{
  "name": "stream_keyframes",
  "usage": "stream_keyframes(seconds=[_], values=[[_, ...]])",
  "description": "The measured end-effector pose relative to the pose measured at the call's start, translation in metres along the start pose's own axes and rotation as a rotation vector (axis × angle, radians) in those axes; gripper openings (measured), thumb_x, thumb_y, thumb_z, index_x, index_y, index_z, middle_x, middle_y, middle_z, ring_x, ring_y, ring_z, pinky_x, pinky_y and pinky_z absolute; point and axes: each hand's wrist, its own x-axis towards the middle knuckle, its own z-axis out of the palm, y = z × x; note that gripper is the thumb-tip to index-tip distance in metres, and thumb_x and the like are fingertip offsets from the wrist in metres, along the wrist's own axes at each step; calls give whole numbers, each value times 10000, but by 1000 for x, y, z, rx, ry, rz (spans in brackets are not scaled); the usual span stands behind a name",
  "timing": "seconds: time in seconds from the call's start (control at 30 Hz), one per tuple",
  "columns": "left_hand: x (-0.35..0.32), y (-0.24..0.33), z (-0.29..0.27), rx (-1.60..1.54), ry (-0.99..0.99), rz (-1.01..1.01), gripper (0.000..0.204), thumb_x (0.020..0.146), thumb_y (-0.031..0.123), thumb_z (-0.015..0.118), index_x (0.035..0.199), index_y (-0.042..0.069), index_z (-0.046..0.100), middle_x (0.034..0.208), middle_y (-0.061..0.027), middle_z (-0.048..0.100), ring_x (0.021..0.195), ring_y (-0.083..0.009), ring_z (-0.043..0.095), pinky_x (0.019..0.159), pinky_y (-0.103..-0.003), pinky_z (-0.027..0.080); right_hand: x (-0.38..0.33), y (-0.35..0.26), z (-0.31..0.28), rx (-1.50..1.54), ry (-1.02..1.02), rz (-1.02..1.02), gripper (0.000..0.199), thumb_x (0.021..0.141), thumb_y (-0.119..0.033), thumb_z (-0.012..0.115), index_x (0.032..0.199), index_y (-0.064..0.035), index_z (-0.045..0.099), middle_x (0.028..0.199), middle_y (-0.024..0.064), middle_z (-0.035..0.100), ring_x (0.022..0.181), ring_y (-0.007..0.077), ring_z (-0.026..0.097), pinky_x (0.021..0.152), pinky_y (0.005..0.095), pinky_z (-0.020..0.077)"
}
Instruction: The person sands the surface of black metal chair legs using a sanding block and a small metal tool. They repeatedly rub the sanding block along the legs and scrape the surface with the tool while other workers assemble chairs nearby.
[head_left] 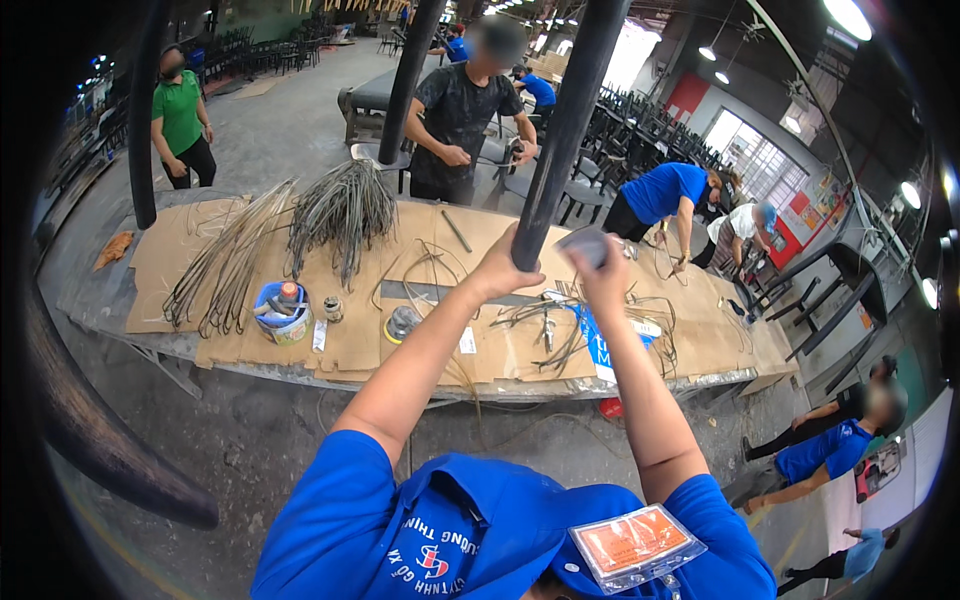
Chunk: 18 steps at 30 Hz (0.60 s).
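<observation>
My left hand [503,270] is wrapped round the lower end of a dark round furniture leg [570,125], which slants up out of view. Just right of that end, my right hand [604,278] pinches a grey, curved piece of sheet [588,246] that looks like sandpaper. A small gap seems to part the sheet from the leg. Beyond and below both hands lies a cardboard-covered table [250,352]. On it, near my right forearm, are loose dark strands [560,335] and a blue-and-white packet [598,352].
More dark legs [410,80] hang at the upper left, and a thick curved one [110,430] at lower left. Bundled strands [345,215], a blue tub [283,310] and a tape roll [402,322] are on the table. A co-worker [465,130] stands across it; others work at right.
</observation>
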Motion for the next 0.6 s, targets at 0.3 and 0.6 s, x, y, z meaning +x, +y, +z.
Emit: stream_keyframes(seconds=[0.3, 0.6], values=[[9, -3, 5, -36, 97, 285, 629, 694, 77, 755, 1218, 1, 415, 809, -11, 555, 719, -104, 564, 691, -262, 476, 33, -50, 47, 107, 220, -207, 758, 713, -127, 771, 1303, -24, 306, 1059, 170, 585, 976, 249, 599, 802, 324, 485], [-1, 2, -12, -33, 117, 42, 521, 705, 60, 731, 1147, -6, 464, 847, -26, 558, 715, -96, 566, 670, -262, 470, 79, -75, 51, 264, 229, -137, 803, 676, -136, 807, 1297, -12, 312, 1128, 153, 567, 956, 196, 598, 815, 309, 484]])
